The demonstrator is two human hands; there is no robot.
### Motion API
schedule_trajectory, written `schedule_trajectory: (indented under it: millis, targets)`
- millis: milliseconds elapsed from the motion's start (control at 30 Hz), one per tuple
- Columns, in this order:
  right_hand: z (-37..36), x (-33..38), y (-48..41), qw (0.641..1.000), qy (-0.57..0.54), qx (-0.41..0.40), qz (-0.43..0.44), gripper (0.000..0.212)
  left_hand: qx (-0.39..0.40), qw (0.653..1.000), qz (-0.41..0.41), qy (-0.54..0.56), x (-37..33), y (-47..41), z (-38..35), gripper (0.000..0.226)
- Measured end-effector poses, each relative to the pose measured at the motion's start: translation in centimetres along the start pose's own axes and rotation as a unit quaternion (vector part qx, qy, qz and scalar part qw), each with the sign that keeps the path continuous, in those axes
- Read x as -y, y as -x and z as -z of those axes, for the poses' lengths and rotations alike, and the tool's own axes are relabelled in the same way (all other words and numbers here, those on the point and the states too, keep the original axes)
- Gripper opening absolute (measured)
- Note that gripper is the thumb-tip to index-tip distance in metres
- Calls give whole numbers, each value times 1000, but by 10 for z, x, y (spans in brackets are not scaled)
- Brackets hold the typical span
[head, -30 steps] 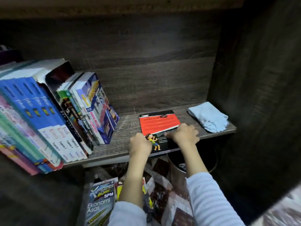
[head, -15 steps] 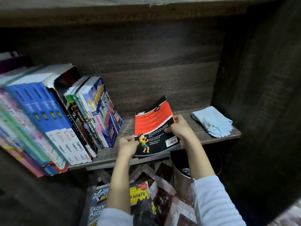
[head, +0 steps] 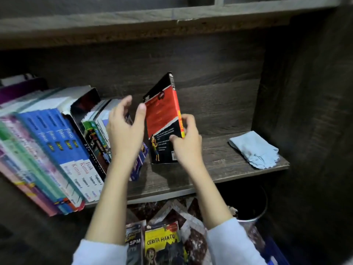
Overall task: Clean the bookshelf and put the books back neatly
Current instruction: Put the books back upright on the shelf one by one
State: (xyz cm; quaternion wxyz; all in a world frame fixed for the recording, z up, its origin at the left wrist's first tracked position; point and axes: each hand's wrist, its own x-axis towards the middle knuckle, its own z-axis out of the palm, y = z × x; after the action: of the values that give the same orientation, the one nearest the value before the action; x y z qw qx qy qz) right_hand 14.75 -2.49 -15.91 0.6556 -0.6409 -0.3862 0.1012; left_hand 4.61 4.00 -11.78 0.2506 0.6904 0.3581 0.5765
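Book: red-and-black paperback, cartoon figure low on the cover, yellow-and-red spine on its right edge.
Position: stands on its bottom edge on the shelf board, about mid-shelf, top leaning a little back and to the right; a gap separates it from the other books.
Right hand: right hand pinches the lower spine, thumb on the cover, fingers curled round the far side.
Left hand: left hand spread and holding nothing, fingers loose in front of the nearest books, thumb tip at the paperback's left edge; actual contact not clear.
Neighbours: row of books fills the left of the shelf, all leaning left, blue spines readable as Fizik and Kimia.
Cloth: blue cloth, crumpled, at the right end of the shelf, well apart from the paperback.
Below shelf: "Cerita Hantu" book and an SPM book lie side by side on the patterned floor; dark round bin under the shelf's right end.
Sleeves: pale, pushed up both forearms.
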Motion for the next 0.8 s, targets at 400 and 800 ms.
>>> schedule_trajectory:
  millis: [400,800]
  targets:
    - [-89,-52,55,989,21,27,143,49,125,939,-153,-283,23,-4,43,77]
    - [-98,-74,30,955,64,291,-9,73,174,854,-205,-446,58,-17,60,93]
